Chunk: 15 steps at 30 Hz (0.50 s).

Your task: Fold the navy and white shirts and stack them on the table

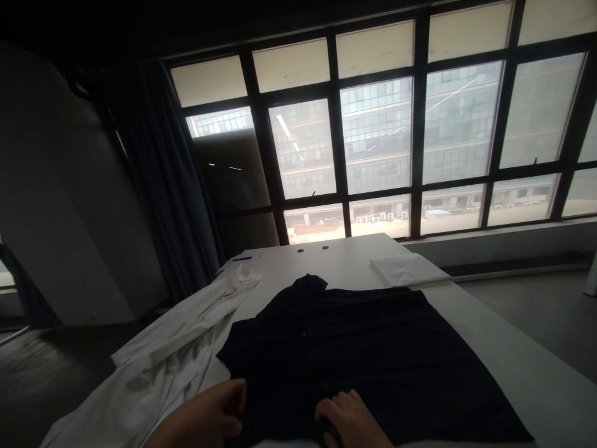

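A dark navy shirt (354, 354) lies spread flat on a white table (504, 348). My left hand (209, 418) rests at the shirt's near left edge, fingers curled onto the fabric. On the near hem to its right lies my right hand (347, 420), fingers bent and pressing the cloth. Whether either hand pinches the fabric is unclear at the frame's bottom edge.
A crumpled white garment (177, 354) lies along the table's left side. A folded white cloth (405, 269) sits at the far right of the table, a blue pen (242, 258) at the far left. Large windows (377, 137) and a dark curtain (172, 186) stand behind.
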Available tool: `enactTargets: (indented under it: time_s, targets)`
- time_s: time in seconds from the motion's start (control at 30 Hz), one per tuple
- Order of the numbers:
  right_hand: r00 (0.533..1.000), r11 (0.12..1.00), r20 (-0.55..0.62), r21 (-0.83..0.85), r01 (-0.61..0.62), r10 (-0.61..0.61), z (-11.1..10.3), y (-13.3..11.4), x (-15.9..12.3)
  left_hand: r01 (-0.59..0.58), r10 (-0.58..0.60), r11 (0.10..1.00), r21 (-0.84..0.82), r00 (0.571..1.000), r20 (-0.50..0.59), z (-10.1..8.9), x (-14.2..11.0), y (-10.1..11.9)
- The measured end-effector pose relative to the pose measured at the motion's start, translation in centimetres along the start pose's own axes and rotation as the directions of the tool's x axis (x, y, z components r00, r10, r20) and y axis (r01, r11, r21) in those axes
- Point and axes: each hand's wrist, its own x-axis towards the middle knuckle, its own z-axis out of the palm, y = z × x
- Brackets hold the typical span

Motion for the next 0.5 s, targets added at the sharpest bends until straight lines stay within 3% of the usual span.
enactTargets:
  time_s: [0.1, 0.27, 0.4, 0.5]
  targets:
    - [0.998, 1.0, 0.054, 0.013, 0.019, -0.019, -0.2, 0.4, 0.0, 0.007, 0.003, 0.987, -0.161, 0.998, 0.061, -0.2, 0.1, -0.4]
    - [0.994, 0.995, 0.066, -0.043, 0.088, -0.085, 1.0, 1.7, 0.4, 0.041, -0.036, 0.998, -0.052, 0.996, 0.084, -0.6, -0.4, -0.3]
    - [0.989, 0.978, -0.063, -0.172, 0.121, -0.134, 1.1, 1.9, 0.1, -0.07, 0.072, 0.997, 0.024, 0.996, -0.048, -0.7, -0.5, 1.7]
    - [0.932, 0.919, -0.212, -0.33, 0.216, -0.295, 0.4, 1.5, 0.1, -0.183, 0.185, 0.983, 0.027, 0.96, -0.209, 0.7, 0.6, 3.8]
